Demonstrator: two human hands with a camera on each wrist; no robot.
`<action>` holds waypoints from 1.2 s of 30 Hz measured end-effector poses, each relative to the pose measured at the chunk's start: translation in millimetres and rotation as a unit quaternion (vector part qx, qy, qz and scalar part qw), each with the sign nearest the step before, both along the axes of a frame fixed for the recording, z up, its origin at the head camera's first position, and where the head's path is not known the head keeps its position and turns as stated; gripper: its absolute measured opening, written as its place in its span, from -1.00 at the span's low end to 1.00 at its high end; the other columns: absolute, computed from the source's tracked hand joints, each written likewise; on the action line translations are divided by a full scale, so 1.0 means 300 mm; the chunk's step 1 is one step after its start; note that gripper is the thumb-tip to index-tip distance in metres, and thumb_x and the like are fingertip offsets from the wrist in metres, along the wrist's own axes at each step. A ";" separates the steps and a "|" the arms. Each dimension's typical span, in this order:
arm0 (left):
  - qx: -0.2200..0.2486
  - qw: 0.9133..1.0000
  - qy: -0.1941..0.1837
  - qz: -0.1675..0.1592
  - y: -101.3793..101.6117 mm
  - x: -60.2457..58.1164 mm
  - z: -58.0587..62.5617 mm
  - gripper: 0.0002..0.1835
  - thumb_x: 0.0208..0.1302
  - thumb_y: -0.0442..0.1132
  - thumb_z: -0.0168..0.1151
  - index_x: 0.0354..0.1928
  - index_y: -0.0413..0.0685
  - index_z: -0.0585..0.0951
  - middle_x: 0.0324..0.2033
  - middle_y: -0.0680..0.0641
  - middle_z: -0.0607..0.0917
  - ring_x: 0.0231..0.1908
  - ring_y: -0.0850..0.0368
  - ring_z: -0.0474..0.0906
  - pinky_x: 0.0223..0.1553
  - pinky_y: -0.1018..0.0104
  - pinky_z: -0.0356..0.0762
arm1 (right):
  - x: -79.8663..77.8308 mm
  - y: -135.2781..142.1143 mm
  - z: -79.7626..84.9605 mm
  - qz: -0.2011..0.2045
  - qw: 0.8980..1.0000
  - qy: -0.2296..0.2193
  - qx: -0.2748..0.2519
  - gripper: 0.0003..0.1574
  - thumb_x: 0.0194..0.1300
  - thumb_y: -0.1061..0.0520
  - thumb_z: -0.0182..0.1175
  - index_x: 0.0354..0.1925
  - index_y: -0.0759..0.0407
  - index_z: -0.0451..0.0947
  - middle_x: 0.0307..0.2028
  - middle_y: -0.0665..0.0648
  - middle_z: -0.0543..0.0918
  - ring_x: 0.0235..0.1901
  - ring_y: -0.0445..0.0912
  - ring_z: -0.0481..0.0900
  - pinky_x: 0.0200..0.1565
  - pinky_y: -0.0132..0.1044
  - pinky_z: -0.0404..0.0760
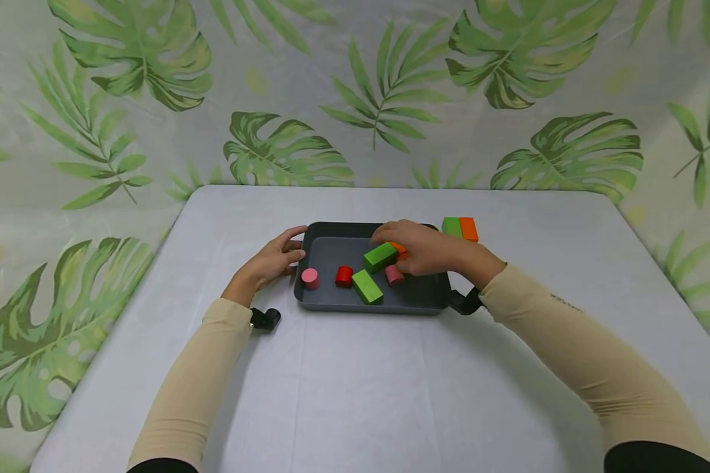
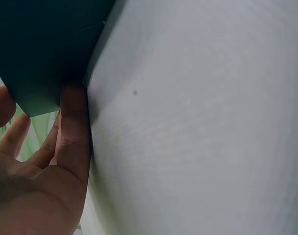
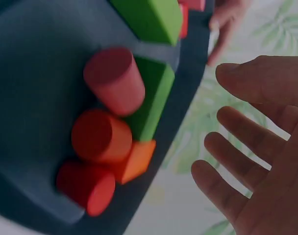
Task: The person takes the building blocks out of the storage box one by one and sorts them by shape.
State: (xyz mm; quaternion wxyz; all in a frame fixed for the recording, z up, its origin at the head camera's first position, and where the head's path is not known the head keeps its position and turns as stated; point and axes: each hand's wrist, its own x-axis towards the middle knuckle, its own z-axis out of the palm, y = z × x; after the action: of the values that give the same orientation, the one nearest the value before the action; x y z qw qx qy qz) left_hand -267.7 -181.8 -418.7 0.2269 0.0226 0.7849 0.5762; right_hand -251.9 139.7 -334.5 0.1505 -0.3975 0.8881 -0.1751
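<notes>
A dark grey tray point(image 1: 355, 307) lies on the table, and my left hand point(image 1: 272, 259) rests with extended fingers against its left side. Over the tray's right half hovers my right hand point(image 1: 428, 248); in the right wrist view its fingers are spread and hold nothing. Below it are a pink cylinder point(image 3: 114, 81), an orange cylinder point(image 3: 101, 137), a red cylinder point(image 3: 85, 188), an orange block point(image 3: 135, 160) and a green block point(image 3: 151, 100). Further left in the tray are another green block point(image 1: 367, 287), another red cylinder point(image 1: 344, 276) and another pink cylinder point(image 1: 310, 279).
Behind the tray's right corner, a light green block point(image 1: 451, 226) and an orange block point(image 1: 469, 228) stand side by side on the white-covered table point(image 1: 355, 381). A leaf-patterned sheet point(image 1: 384, 92) hangs behind the table.
</notes>
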 end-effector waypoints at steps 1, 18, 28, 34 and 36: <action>0.001 1.000 0.000 0.000 0.000 0.000 0.001 -0.31 0.51 -0.32 -0.05 0.56 0.31 0.05 0.49 -0.22 0.21 0.41 -0.18 0.29 0.40 -0.14 0.31 | 0.006 -0.012 -0.005 0.005 1.000 -0.002 0.003 -0.36 0.23 0.35 0.17 0.30 0.19 0.44 0.38 0.19 0.40 0.39 0.17 0.30 0.39 0.14 0.33; 0.016 1.000 0.001 -0.007 -0.001 -0.002 0.000 -0.29 0.50 -0.35 -0.04 0.57 0.26 0.04 0.47 -0.25 0.23 0.38 -0.20 0.32 0.37 -0.14 0.34 | 0.048 -0.101 -0.093 0.056 0.995 0.005 0.082 -0.19 0.18 0.40 0.18 0.40 0.11 0.34 0.42 0.14 0.37 0.40 0.15 0.27 0.36 0.03 0.41; 0.018 1.000 0.003 -0.009 0.001 0.001 0.004 -0.29 0.50 -0.35 -0.04 0.57 0.25 0.03 0.48 -0.26 0.22 0.38 -0.22 0.32 0.37 -0.15 0.34 | 0.061 -0.110 -0.099 0.061 0.991 0.037 0.117 -0.19 0.19 0.27 0.27 0.41 0.09 0.34 0.39 0.12 0.42 0.36 0.15 0.27 0.26 -0.02 0.51; 0.021 1.000 0.003 -0.009 0.002 0.005 0.008 -0.28 0.49 -0.36 -0.05 0.57 0.23 0.02 0.48 -0.28 0.21 0.38 -0.24 0.31 0.38 -0.17 0.33 | 0.064 -0.114 -0.115 0.065 0.989 0.064 0.120 -0.19 0.15 0.23 0.31 0.38 0.09 0.37 0.33 0.11 0.50 0.35 0.15 0.31 0.23 -0.03 0.54; 0.019 1.000 0.001 -0.009 0.002 0.006 0.008 -0.28 0.49 -0.36 -0.05 0.57 0.23 0.02 0.48 -0.28 0.21 0.39 -0.24 0.31 0.38 -0.17 0.32 | 0.064 -0.115 -0.120 0.066 0.988 0.072 0.118 -0.20 0.15 0.23 0.32 0.37 0.09 0.39 0.31 0.12 0.52 0.34 0.16 0.33 0.23 -0.03 0.54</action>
State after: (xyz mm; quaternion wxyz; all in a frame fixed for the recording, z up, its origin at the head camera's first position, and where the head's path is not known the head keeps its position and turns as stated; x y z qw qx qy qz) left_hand -266.0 -181.2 -416.4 0.2306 0.0349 0.7737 0.5890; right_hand -232.6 105.3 -370.5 0.1431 -0.4467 0.8827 -0.0294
